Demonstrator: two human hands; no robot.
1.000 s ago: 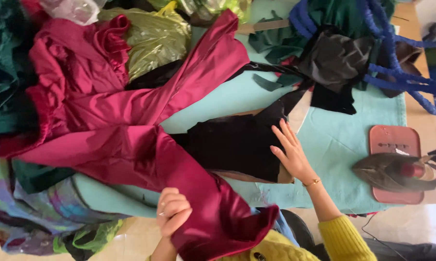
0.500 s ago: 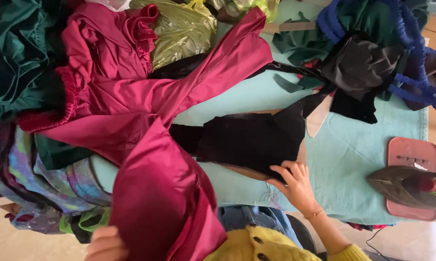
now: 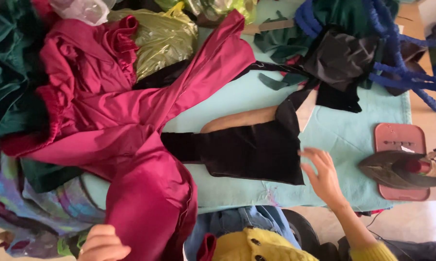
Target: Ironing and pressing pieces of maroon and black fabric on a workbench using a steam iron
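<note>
A large magenta satin garment (image 3: 126, 125) sprawls over the left half of a pale turquoise ironing surface (image 3: 334, 140). My left hand (image 3: 102, 244) grips its lower end at the bottom edge of the view. A black velvet piece (image 3: 249, 147) lies flat in the middle, partly over a tan sleeve board (image 3: 239, 118). My right hand (image 3: 322, 176) hovers with fingers spread just right of the velvet's edge, holding nothing.
A clothes iron (image 3: 401, 169) rests on a reddish pad (image 3: 399, 140) at the right. Heaps of green fabric (image 3: 7, 72), a yellow-green plastic bag (image 3: 165, 41), black cloth (image 3: 341, 63) and blue cord (image 3: 397, 63) crowd the far side. Patterned fabric (image 3: 44, 208) hangs at lower left.
My right hand slid off the black velvet toward the right and now hovers beside it. My left hand dropped lower, pulling the magenta garment's end down with it.
</note>
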